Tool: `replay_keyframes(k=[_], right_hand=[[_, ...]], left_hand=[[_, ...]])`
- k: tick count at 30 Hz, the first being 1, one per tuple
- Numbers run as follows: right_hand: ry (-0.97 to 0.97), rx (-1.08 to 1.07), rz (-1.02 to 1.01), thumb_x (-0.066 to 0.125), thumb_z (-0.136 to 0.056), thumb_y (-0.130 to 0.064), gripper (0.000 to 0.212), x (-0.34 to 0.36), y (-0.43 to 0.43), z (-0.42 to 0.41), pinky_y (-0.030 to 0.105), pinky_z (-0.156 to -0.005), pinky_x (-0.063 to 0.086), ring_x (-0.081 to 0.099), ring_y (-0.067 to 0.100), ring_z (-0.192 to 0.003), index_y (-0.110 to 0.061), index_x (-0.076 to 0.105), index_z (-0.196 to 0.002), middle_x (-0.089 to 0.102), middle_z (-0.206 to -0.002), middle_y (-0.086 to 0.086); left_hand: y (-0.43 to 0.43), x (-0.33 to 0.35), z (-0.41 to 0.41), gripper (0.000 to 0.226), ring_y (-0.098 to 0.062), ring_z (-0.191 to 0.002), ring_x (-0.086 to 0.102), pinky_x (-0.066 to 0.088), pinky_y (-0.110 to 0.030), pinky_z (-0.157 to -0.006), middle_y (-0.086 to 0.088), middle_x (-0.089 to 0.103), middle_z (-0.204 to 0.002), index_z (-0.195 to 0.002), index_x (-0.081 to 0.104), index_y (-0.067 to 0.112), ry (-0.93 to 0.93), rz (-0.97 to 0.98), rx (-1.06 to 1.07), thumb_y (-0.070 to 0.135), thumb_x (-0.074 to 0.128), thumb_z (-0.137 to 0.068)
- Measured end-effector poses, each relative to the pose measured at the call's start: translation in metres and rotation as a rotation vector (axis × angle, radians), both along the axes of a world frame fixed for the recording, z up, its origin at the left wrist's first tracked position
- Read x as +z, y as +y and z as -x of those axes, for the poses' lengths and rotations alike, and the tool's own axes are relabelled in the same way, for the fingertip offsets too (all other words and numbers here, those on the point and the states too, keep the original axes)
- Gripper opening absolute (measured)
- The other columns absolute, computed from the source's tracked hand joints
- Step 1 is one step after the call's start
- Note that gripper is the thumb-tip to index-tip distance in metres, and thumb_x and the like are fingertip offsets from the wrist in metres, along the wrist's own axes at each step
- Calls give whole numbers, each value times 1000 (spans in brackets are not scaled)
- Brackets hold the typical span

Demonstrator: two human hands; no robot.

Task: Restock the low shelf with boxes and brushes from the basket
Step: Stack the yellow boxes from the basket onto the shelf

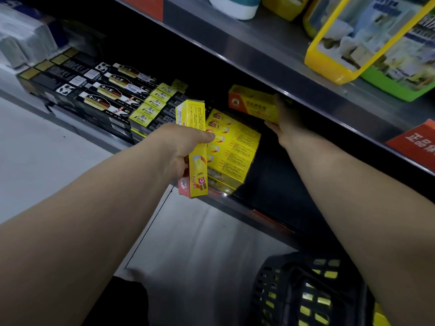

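- As both bare arms stretch toward the low shelf (pixel 275 182), each hand carries a long yellow carton covered in small print, with a red end panel.
- The left-hand carton (pixel 191 116) stands nearly upright just in front of the shelf's edge, red end down.
- The right-hand carton (pixel 253 103) lies lengthwise, red end to the left, in the air above the shelved goods and just under the lip of the upper shelf (pixel 270 67).
- A stack of matching yellow cartons (pixel 235 149) sits on the low shelf between the two hands, with dark bare shelf to its right.
- Left of that stack stand small yellow-and-black boxes (pixel 150 107), then rows of black brush boxes (pixel 110 95) printed with brush pictures.
- The upper shelf overhangs the right hand and shades it; it carries a yellow-framed package (pixel 315 55), a white cup (pixel 235 8) with a teal band, and a red sign (pixel 414 144) at its front edge.
- A black basket (pixel 277 290) sits on the floor at lower right, beneath the right forearm, yellow showing through its slots.
- The left hand (pixel 179 149) grips its carton at mid-length, thumb laid across the front face, fingers wrapped behind.
- The right hand (pixel 286 121) clasps the right end of its carton, fingers curled over the top and thumb beneath, partly lost in shadow.
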State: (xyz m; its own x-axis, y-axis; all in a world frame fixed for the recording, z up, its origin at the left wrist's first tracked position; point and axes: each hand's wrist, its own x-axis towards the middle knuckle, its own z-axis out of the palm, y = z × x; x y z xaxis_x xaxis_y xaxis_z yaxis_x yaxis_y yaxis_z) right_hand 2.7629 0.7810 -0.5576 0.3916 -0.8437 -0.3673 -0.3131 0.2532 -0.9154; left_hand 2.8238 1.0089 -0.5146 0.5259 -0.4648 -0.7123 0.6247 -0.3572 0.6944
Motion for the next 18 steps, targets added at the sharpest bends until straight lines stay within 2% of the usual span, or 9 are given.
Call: replay_keyframes(k=[2, 4, 7, 9, 11, 14, 16, 18], right_hand=[[151, 22, 111, 46, -95, -43, 55, -12, -6, -7, 31, -102, 42, 46, 19, -123, -12, 38, -140, 44, -141, 8], [326, 69, 233, 46, -93, -49, 63, -22, -9, -12, 35, -106, 37, 43, 25, -129, -13, 33, -143, 42, -143, 9], [377, 154, 196, 46, -95, -45, 62, -36, -10, -19, 32, -95, 37, 45, 26, -124, -10, 32, -143, 44, -141, 11], [401, 200, 141, 45, -96, -44, 61, -42, -11, -23, 33, -95, 37, 47, 21, -116, -7, 33, -142, 48, -134, 12], [461, 249, 118, 43, -97, -41, 57, -47, -10, -22, 35, -99, 38, 48, 24, -120, -4, 36, -140, 49, -133, 14], [508, 300, 168, 39, -101, -25, 42, -52, -9, -21, 36, -97, 40, 49, 30, -122, 2, 44, -134, 50, -134, 19], [506, 346, 208, 36, -102, -17, 35, -51, -8, -23, 34, -89, 41, 53, 26, -111, 2, 47, -130, 53, -127, 19], [603, 437, 270, 34, -102, -15, 31, -47, -6, -23, 27, -77, 38, 52, 21, -94, -2, 48, -126, 51, -115, 19]], left_hand=[[0, -1, -1, 21, -22, -65, 63, 48, -34, -54, -11, 67, -86, -94, 57, 6, 4, 7, 1, 13, 71, -81], [-1, -2, -1, 23, -20, -63, 63, 47, -33, -54, -11, 66, -87, -97, 56, 6, 0, 9, 9, 12, 71, -81], [-2, -3, -2, 40, -23, -69, 62, 46, -34, -55, -14, 65, -103, -115, 55, 2, -19, 2, 29, 15, 72, -80], [-3, -3, -2, 46, -26, -74, 62, 47, -35, -57, -16, 64, -111, -120, 54, 1, -22, 3, 34, 16, 72, -80], [-5, -4, -3, 46, -27, -78, 62, 47, -36, -58, -17, 64, -113, -120, 54, 1, -23, 7, 41, 17, 72, -80], [-5, -3, -2, 51, -33, -99, 62, 51, -44, -73, -17, 62, -119, -123, 52, 2, -11, 2, 39, 20, 72, -80], [-5, -4, -2, 51, -34, -104, 61, 51, -48, -80, -17, 62, -119, -123, 53, 2, -24, 1, 51, 21, 72, -80], [-5, -4, -3, 44, -32, -97, 66, 54, -49, -79, -16, 65, -112, -117, 56, 4, -37, -3, 62, 22, 72, -80]])
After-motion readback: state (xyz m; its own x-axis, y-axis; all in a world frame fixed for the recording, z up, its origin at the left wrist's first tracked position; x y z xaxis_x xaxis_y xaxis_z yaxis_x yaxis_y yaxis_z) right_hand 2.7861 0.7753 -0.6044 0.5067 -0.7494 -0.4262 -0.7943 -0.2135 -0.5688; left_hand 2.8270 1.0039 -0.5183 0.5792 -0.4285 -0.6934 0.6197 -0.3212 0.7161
